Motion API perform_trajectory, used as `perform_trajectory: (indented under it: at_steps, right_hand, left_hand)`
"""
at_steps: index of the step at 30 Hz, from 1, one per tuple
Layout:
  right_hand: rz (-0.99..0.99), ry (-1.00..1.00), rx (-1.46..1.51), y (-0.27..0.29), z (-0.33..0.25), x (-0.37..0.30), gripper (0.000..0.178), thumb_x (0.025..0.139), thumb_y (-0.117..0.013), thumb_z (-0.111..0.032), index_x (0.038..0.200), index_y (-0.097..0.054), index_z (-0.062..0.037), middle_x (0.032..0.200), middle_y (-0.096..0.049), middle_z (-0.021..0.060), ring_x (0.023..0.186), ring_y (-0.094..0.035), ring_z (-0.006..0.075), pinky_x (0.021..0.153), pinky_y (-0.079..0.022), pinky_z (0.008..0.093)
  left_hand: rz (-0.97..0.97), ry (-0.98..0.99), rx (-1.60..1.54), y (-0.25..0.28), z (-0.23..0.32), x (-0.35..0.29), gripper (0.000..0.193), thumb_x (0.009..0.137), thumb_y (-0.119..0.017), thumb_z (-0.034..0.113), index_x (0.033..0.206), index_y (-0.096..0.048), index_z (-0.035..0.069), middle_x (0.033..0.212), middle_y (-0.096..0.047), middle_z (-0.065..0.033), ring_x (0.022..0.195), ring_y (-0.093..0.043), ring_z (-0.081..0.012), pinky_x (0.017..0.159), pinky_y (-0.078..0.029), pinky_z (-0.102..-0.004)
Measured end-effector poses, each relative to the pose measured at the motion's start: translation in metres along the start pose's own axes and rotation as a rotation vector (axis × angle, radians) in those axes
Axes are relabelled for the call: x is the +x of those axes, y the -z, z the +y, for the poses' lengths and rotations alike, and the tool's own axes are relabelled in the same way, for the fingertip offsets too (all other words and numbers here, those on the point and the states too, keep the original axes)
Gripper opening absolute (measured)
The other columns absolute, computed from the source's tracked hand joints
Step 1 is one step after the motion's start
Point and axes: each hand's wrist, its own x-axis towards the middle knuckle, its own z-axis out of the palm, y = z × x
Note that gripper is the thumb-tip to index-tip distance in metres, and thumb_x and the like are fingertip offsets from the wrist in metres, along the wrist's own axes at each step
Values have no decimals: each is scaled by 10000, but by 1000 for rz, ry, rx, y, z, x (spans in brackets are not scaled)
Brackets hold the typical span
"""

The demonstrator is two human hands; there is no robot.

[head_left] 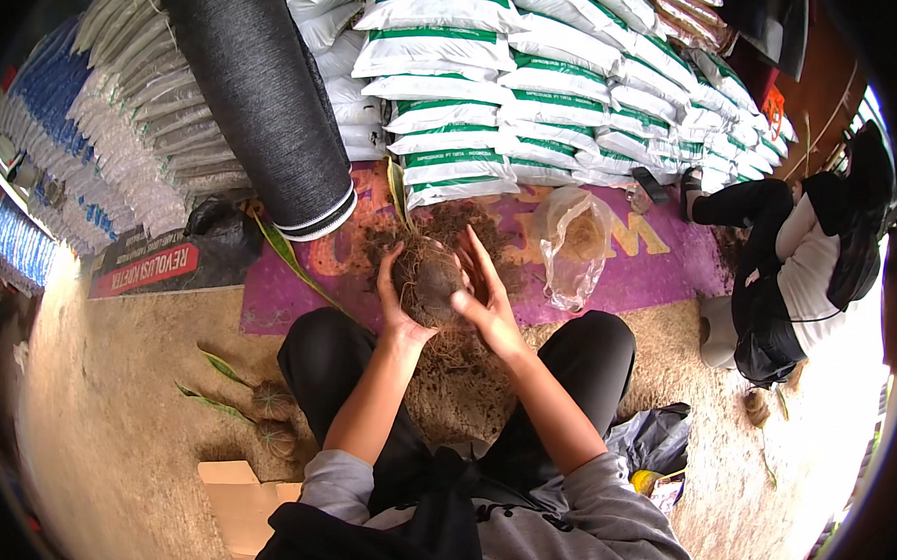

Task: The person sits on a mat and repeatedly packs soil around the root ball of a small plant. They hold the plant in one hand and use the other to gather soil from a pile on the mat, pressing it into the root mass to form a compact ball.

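Between my hands, over the pile of loose brown soil [461, 221], is a round brown root ball [428, 282] with stringy fibres on it. A green leaf with yellow edges [399, 193] rises from its far side. My left hand [399, 303] cups the ball's left side, with fingers and thumb curved around it. My right hand [489, 307] presses its right side, the thumb lying on the near face and the fingers stretched along the far side. Another long leaf with yellow edges [291, 263] lies on the purple printed sheet [609, 277] to the left.
A clear plastic bag [573, 247] lies right of the soil. Two wrapped plant balls [274, 438] with leaves rest at left, near cardboard [233, 506]. White-and-green sacks [446, 100] and a black roll [266, 102] stand ahead. Another person [800, 245] sits at right, beyond a black bag [652, 439].
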Motion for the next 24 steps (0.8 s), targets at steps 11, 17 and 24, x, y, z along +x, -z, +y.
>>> perform_trajectory:
  at_steps: [11, 17, 24]
  right_hand:
    - [-18, 138, -368, -1, -11, 0, 799, 717, -746, -218, 1376, -329, -44, 1440, -241, 196, 1340, -231, 322, 1077, -194, 438]
    - [12, 268, -562, -6, -19, -4, 734, 733, -700, -240, 1342, -364, -5, 1404, -295, 233, 1318, -271, 368, 1070, -203, 459]
    - [-52, 336, -1091, -15, -8, -13, 592, 865, -471, -313, 1357, -340, -10, 1433, -283, 183, 1333, -233, 376, 1066, -72, 552]
  left_hand:
    - [172, -52, 79, -4, 2, -2, 447, 856, -422, 421, 1002, -590, 33, 921, -640, -108, 795, -642, -242, 711, -543, -401]
    - [212, -24, 90, -14, -2, -4, 439, 853, -423, 418, 1022, -596, 52, 976, -642, -99, 875, -634, -235, 809, -507, -395]
    - [190, -36, 209, -1, -17, -2, 289, 880, -455, 360, 937, -591, 111, 902, -625, -34, 812, -611, -147, 759, -490, -309]
